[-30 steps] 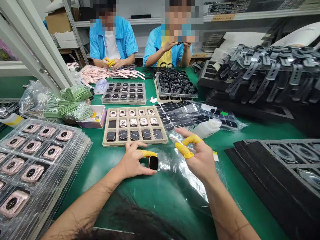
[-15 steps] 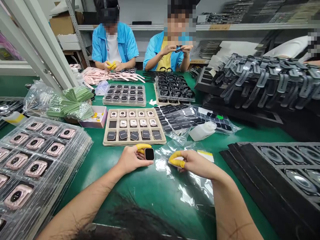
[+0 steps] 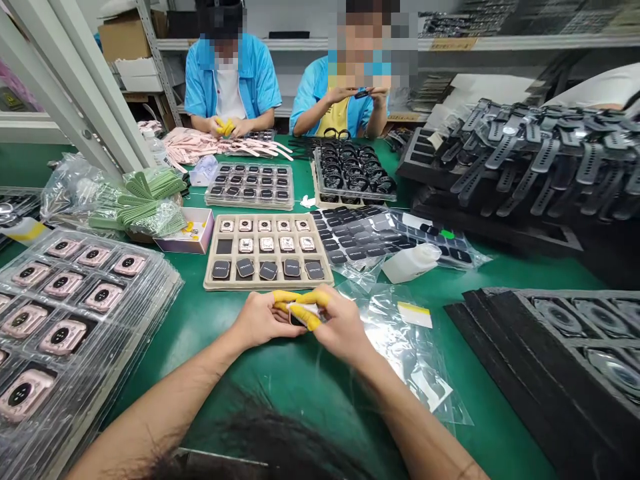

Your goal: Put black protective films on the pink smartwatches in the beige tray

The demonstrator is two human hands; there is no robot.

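Green tabletop (image 3: 280, 377), shelving (image 3: 295, 45) behind, half-hidden device (image 3: 295, 321), probably a watch.

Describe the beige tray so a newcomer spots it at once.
Find the green table, then the camera wearer's left hand and right hand. Just beyond them lies the beige tray. Unlike the clear trays behind and clear tray stack at left, it is opaque.

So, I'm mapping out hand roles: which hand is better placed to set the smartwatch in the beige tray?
Probably the left hand: it holds the smartwatch and is nearer the empty-looking slot of the beige tray. The right hand is busy with a white wipe.
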